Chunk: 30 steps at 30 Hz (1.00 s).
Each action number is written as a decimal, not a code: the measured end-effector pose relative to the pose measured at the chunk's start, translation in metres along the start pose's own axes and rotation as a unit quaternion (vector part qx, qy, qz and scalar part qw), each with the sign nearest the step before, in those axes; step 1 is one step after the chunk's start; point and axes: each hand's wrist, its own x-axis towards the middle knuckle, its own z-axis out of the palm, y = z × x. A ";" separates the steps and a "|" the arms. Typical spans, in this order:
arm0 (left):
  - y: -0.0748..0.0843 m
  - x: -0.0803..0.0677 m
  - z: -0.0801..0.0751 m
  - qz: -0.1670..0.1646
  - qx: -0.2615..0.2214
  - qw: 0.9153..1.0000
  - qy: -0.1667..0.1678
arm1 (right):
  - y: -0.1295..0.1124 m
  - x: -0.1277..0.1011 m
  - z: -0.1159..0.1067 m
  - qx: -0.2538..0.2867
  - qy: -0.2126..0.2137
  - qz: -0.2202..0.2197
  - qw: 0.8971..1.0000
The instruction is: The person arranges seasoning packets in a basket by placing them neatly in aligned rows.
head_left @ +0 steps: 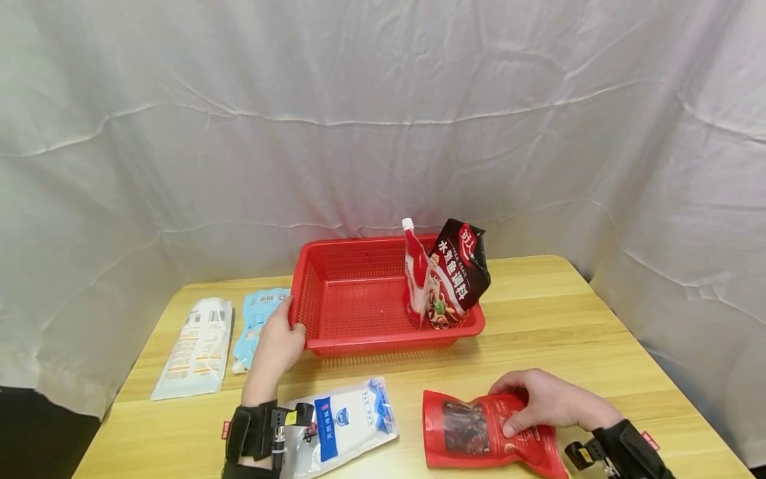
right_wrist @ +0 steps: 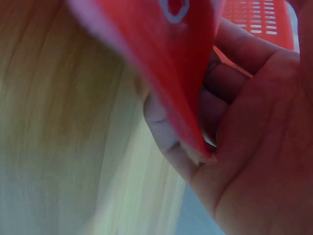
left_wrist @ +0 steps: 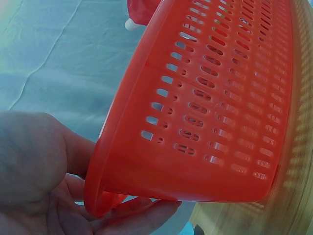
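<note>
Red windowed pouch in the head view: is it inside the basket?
No, the right hand grips the red windowed pouch outside the basket, on its near side.

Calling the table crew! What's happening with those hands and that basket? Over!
Left hand gripping left end of red basket. Right hand gripping red windowed bag. Possible obstacle: spouted pouch and black packet occupying basket's right end.

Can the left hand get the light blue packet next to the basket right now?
Probably yes, but the left hand is holding the red basket, so it would likely have to let go first. The light blue packet lies close by, and nothing seems to lie on its visible part.
</note>
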 end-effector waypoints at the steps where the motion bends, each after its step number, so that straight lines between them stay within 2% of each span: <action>1: 0.000 0.000 0.000 0.000 0.000 1.000 0.000 | 0.000 0.000 0.000 0.010 -0.002 -0.004 1.000; 8: 0.000 0.000 0.000 0.002 0.003 1.000 0.000 | 0.000 0.001 0.002 0.073 -0.007 -0.032 0.997; 24: -0.001 0.001 0.000 -0.002 0.007 1.000 0.001 | -0.011 0.001 0.002 0.083 0.019 -0.069 0.994; 30: -0.001 0.001 0.000 -0.003 0.005 1.000 0.000 | -0.020 0.006 0.000 0.114 0.040 -0.084 0.989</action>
